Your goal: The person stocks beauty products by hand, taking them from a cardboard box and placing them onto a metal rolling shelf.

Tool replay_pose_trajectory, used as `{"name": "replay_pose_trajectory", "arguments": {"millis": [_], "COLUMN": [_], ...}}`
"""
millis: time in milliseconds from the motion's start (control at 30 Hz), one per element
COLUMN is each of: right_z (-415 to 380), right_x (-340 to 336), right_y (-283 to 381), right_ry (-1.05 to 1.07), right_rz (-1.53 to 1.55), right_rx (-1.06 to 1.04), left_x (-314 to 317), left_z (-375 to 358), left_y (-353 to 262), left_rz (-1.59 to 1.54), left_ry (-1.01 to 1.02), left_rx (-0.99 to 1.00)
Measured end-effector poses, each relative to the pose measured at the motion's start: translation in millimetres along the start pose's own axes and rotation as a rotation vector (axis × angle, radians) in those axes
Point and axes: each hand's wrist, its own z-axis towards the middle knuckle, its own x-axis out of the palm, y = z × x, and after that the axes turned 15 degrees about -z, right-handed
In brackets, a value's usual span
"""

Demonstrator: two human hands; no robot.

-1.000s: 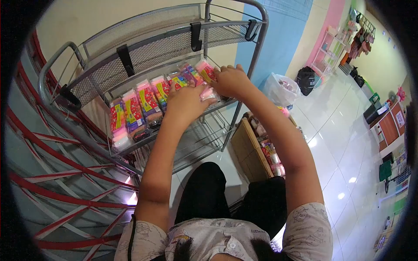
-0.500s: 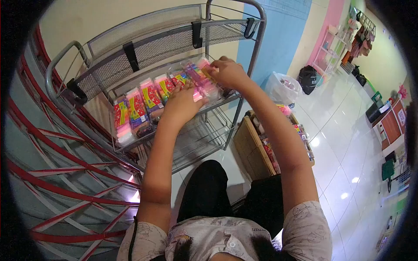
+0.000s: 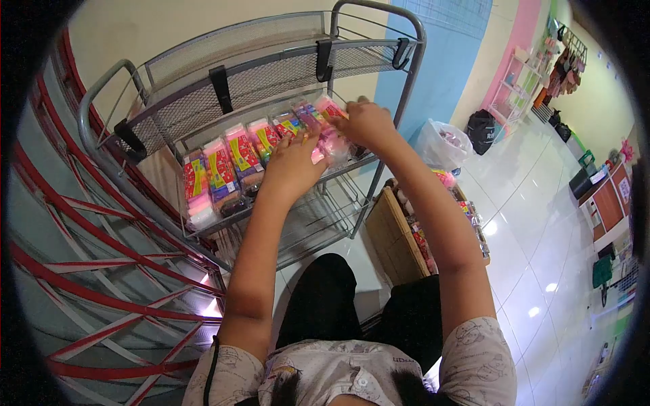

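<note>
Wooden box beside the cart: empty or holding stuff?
Holding stuff: colorful packets show inside the wooden box. Cannot tell how deep they go.

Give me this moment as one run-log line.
left hand: over colourful packs | right hand: at row's right end | packs: lined up in metal cart | brown box: beside cart

White bin bag sitting around 1 o'clock, black one just beside it, pink-striped wall above lol.
</note>
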Motion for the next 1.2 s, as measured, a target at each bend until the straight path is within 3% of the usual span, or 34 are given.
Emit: {"name": "replay_pose_trajectory", "arguments": {"millis": [33,133,233,333,633,833,967,1133,1200], "right_z": [-2,0,-1,-4,-4,-1,2,-2,-18], "right_x": [-4,15,26,9,19,29,24,23,23], "right_y": [-1,-7,-13,-9,1,-8,-9,-11,4], "right_ry": [0.012,0.079,-0.009,0.256,0.028,-0.334,-0.115,0.151,0.057], "right_rz": [-0.054,-0.155,0.051,0.266,0.119,-0.331,0.023,0.472,0.242], "right_rx": [0.093,-0.020,0.006,-0.006,0.100,0.044,0.038,0.036,-0.031], "left_x": [1,9,12,11,8,3,-5,0,2], "left_z": [1,3,5,6,3,8,12,-2,-10], "left_y": [0,9,12,12,9,2,-15,-16,-16], "left_rz": [0.026,0.048,0.035,0.012,0.000,-0.016,-0.044,0.095,0.146], "left_ry": [0.011,-0.012,-0.023,-0.002,0.008,0.091,0.167,-0.034,-0.083], "left_rx": [-0.009,0.023,0.025,0.016,0.035,0.046,-0.005,-0.060,-0.083]}}
